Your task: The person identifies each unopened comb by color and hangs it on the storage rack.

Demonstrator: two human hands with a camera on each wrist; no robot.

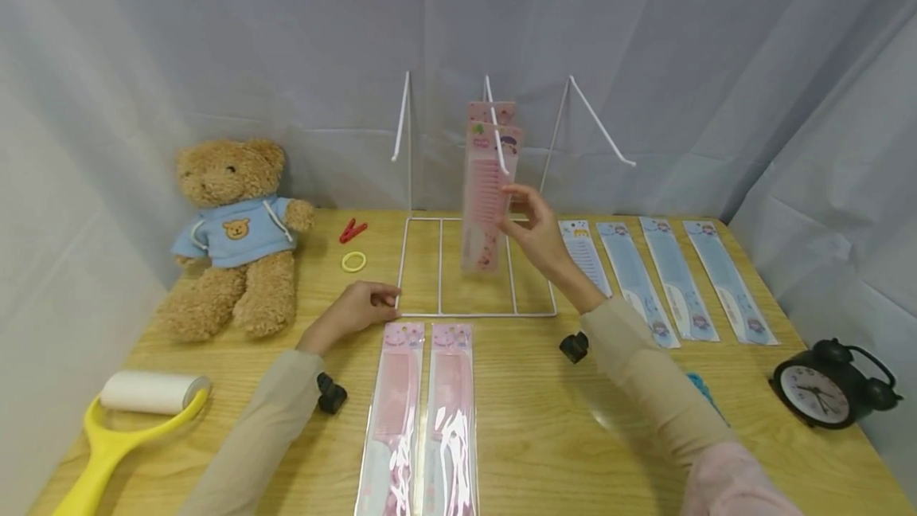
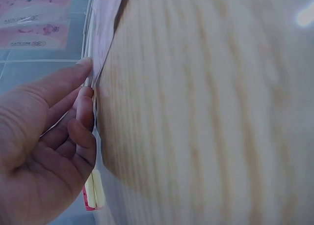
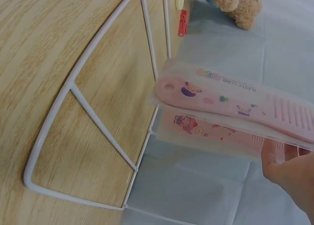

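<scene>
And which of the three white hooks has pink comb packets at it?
The middle hook: the right hand holds a pink comb packet there. The left hook and right hook are both bare.

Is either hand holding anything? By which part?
The right hand holds a pink pack by the middle of its right edge; the left hand pinches the rack by its near left corner.

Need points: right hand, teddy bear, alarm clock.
Right hand (image 1: 541, 240): head view, on the back of the hand.
Teddy bear (image 1: 239, 236): head view, on its blue top's front.
Alarm clock (image 1: 814, 395): head view, on the dial.
</scene>
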